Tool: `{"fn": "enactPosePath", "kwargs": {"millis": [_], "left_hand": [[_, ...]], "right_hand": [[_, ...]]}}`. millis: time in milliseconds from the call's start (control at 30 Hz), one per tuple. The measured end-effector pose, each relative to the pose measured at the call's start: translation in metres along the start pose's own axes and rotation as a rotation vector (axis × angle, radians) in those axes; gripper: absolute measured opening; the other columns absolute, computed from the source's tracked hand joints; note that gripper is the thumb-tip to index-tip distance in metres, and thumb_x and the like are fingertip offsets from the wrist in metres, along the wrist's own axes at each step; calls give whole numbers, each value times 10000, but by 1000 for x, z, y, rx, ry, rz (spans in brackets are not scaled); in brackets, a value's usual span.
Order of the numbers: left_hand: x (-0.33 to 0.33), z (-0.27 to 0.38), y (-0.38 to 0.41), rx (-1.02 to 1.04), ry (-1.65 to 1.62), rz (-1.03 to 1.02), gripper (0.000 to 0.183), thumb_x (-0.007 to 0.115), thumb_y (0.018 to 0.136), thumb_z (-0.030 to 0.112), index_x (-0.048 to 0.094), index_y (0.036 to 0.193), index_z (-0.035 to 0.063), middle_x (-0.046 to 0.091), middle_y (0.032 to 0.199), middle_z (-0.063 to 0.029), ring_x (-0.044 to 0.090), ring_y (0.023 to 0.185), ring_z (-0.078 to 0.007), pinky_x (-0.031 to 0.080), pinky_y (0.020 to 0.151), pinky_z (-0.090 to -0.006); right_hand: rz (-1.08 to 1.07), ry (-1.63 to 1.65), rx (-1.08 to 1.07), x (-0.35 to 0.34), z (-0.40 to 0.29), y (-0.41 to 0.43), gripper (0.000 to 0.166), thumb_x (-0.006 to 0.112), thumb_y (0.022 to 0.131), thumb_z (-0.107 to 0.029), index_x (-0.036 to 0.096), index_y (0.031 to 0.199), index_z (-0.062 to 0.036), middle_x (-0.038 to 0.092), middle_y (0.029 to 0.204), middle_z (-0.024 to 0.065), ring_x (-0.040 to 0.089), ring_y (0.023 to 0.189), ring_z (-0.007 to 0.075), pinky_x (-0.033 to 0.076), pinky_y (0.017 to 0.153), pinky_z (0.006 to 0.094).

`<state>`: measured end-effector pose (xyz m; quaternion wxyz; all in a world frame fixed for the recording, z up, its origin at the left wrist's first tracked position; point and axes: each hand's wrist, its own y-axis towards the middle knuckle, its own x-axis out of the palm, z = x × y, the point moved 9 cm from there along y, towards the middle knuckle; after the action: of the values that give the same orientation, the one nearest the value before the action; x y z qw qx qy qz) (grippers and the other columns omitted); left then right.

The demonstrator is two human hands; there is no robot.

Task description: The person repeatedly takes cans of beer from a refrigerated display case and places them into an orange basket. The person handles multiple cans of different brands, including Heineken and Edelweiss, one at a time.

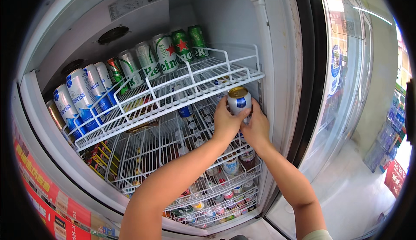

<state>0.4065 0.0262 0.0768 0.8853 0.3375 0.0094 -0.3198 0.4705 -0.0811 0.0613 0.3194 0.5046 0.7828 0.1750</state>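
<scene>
Both hands reach into a display fridge and hold one silver drink can (239, 101) with a gold top and a blue emblem. My left hand (227, 120) wraps its left side, and my right hand (257, 123) its right side. The can is upright, below the right end of the upper wire shelf (169, 102) and above the second wire shelf (152, 142). Close behind it, partly hidden, are similar cans. A silver and blue can (184, 102) stands farther left, seen through the wires.
Green and silver Heineken cans (165, 53) and white-blue beer cans (81, 94) line the upper shelf. Bottles (230, 165) fill lower shelves. The fridge's right wall (276, 61) is close to my right hand. The glass door (338, 77) stands open at the right.
</scene>
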Motion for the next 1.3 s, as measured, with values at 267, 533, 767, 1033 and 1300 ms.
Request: {"fn": "enactPosePath", "kwargs": {"millis": [267, 533, 767, 1033, 1300], "left_hand": [[-14, 93, -58, 439, 50, -67, 757, 831, 685, 159, 425, 1305, 4, 490, 1221, -138, 521, 1138, -265, 437, 956, -362], [-72, 204, -93, 702, 50, -131, 754, 824, 705, 243, 439, 1311, 13, 480, 1214, -129, 496, 1125, -259, 400, 963, -362], [-190, 248, -98, 766, 129, 88, 606, 663, 859, 295, 419, 1308, -32, 486, 1222, -211, 500, 1114, -340, 388, 971, -392], [-312, 206, -100, 513, 459, 309, 652, 629, 863, 113, 306, 1422, 21, 364, 1437, -157, 330, 1357, -272, 274, 1099, -421], [-338, 166, -77, 311, 418, 304, 739, 651, 820, 22, 243, 1437, 14, 375, 1420, -233, 363, 1338, -314, 292, 1102, -418]], "right_hand": [[261, 195, -308, -50, -43, -44, 737, 780, 690, -72, 412, 1327, -26, 609, 1145, 182, 609, 1061, 347, 487, 880, 374], [36, 632, -404, -82, -133, -69, 703, 768, 696, -48, 401, 1293, 2, 555, 1170, 108, 575, 1084, 222, 477, 915, 349], [-199, 971, -352, -50, -259, -36, 586, 805, 735, -147, 478, 1189, 27, 606, 1108, 134, 606, 1003, 193, 493, 876, 319], [-58, 616, -500, 52, -365, 41, 717, 850, 594, -288, 474, 1115, 30, 638, 1026, 189, 650, 930, 279, 513, 820, 356], [-201, -6, -300, 140, -370, 67, 846, 842, 521, -364, 460, 1158, 41, 636, 1080, 213, 641, 1005, 326, 513, 862, 379]]}}
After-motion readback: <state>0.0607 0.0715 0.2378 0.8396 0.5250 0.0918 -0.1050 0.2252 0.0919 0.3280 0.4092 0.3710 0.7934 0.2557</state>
